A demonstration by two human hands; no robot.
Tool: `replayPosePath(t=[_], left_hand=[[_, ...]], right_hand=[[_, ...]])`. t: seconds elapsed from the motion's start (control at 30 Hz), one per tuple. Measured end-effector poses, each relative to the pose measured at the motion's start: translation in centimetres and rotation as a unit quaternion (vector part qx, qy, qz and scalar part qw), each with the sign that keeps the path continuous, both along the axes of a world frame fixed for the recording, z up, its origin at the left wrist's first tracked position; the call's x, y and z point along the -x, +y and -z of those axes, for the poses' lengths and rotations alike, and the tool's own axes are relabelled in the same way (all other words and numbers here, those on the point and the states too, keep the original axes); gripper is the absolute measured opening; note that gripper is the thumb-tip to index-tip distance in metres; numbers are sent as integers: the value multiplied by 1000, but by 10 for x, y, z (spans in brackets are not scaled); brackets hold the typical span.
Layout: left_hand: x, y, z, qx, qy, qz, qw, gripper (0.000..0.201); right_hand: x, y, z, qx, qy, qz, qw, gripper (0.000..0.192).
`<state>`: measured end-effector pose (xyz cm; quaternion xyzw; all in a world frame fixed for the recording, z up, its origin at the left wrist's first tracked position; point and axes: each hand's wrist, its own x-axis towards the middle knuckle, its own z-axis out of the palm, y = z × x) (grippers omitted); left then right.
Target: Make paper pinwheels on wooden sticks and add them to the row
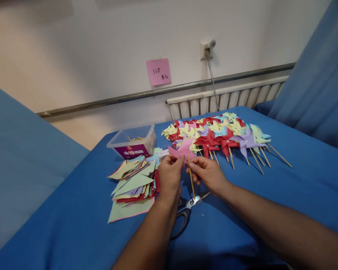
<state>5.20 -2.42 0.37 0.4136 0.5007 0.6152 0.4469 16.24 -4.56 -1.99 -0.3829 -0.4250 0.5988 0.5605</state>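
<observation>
Between my hands is a pink paper pinwheel (183,147) with a thin wooden stick (191,182) pointing down from it. My left hand (169,174) is closed on the pinwheel's lower edge, thumb against the paper. Fingers of my right hand (207,172) pinch the stick near its top, just below the pink paper. Under the stick's lower end lie scissors (190,204) with black handles, blades apart, partly behind my left wrist. How the stick joins the paper cannot be made out.
Finished pinwheels (208,140) in many colours lie in rows at the back right. Left of my hands is a pile of cut paper (135,183). A clear plastic box (132,140) with sticks stands behind it. All rest on a blue cloth (259,202) before a radiator (228,95).
</observation>
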Motion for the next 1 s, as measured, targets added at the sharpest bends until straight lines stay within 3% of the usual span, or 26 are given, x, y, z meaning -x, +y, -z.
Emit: replayPosePath(t=[1.0], left_hand=[[0,0,6,1,15,18,1000,24]], right_hand=[[-3,1,1,-8,-20,23,1000,42]])
